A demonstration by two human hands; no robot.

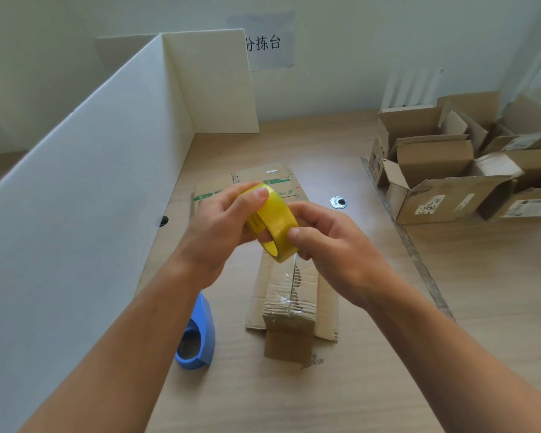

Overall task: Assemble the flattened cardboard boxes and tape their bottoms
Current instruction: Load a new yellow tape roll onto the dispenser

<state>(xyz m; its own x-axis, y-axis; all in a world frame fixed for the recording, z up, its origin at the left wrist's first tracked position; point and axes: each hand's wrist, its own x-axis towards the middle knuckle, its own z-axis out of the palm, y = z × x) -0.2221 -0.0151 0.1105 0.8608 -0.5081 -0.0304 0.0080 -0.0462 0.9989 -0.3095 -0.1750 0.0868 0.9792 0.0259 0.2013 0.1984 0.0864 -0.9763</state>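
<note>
A yellow roll of tape [274, 221] is held in the air between both hands. My left hand [219, 226] grips it from the left, thumb on its top edge and fingers through the core. My right hand [328, 242] pinches its right rim. Directly below stands a small assembled cardboard box [291, 310], upside down, with clear tape along its bottom seam. Flattened boxes [256, 182] with green print lie on the table behind the hands, partly hidden by them.
A blue tape dispenser [197, 335] lies left of the small box. A white foam board partition [85, 182] walls the left side. Several opened cardboard boxes [444, 170] crowd the right rear. A metal grommet [338, 202] sits in the wooden table [450, 307].
</note>
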